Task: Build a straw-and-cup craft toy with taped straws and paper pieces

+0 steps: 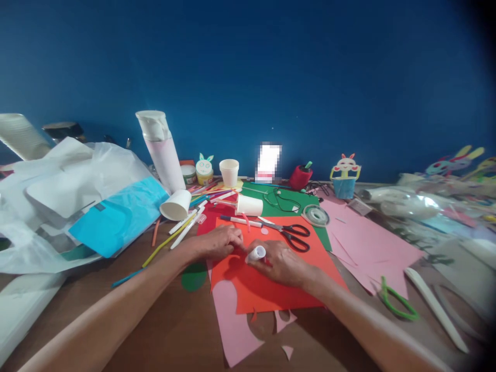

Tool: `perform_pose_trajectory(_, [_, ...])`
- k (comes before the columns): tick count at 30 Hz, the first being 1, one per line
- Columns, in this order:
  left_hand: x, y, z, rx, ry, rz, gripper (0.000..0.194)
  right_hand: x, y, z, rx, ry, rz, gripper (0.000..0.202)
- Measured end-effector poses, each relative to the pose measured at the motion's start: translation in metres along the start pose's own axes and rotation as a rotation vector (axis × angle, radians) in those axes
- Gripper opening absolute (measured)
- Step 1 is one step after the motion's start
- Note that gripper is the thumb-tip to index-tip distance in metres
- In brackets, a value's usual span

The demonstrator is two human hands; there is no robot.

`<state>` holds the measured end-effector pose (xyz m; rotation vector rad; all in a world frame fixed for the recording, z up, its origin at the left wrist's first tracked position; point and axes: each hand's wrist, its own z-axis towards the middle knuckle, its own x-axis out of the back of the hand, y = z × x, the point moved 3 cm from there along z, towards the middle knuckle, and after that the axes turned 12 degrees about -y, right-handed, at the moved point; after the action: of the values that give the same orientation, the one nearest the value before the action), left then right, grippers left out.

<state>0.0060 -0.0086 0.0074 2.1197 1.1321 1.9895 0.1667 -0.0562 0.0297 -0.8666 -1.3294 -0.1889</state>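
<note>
My right hand (281,261) is wrapped round a short white tube that looks like a glue stick (258,253), one round end facing me. It is over a sheet of orange paper (298,294). Close beside it, my left hand (225,243) has its fingers curled together low over the same sheet; what they pinch, if anything, is hidden. Black-handled scissors (296,236) and a white marker (242,221) lie beyond my hands. A small pink paper disc (264,231) rests near the scissors. Behind the marker, a white paper cup (249,205) lies on its side.
Pink paper offcuts (232,330) lie at the front. A roll of tape (315,215) and a large pink sheet (372,237) are to the right. Leftward are another tipped cup (176,204), pipe cleaners (163,248) and plastic bags (104,175). Finished-looking bunny cups (344,187) stand behind.
</note>
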Motion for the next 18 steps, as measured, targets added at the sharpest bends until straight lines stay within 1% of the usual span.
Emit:
perform_pose_trajectory(3, [0.0005,0.0009,-0.0002,-0.018,0.014,0.001,0.039,0.0002,-0.0006,0.0010,0.016,0.016,0.015,0.016])
perform_pose_trajectory(7, [0.0013,0.0021,-0.0013,-0.018,0.001,-0.006,0.035,-0.0007,-0.0035,0.0016,0.031,-0.040,0.011,0.014])
perform_pose_trajectory(10, [0.0005,0.0009,-0.0019,-0.012,0.012,-0.011,0.039,0.0000,-0.0011,0.0014,0.000,-0.013,-0.003,0.016])
perform_pose_trajectory(12, [-0.0006,-0.0003,-0.0016,-0.011,0.015,-0.006,0.040,-0.0006,0.0005,0.0014,0.005,-0.001,0.010,0.016])
perform_pose_trajectory(15, [-0.0018,-0.0015,-0.0008,-0.008,0.007,0.007,0.039,-0.0024,0.0013,0.0011,0.018,-0.032,0.016,0.015])
perform_pose_trajectory(18, [-0.0013,-0.0012,-0.0009,-0.008,0.008,0.004,0.042,-0.0014,0.0009,0.0001,-0.003,-0.024,0.000,0.016])
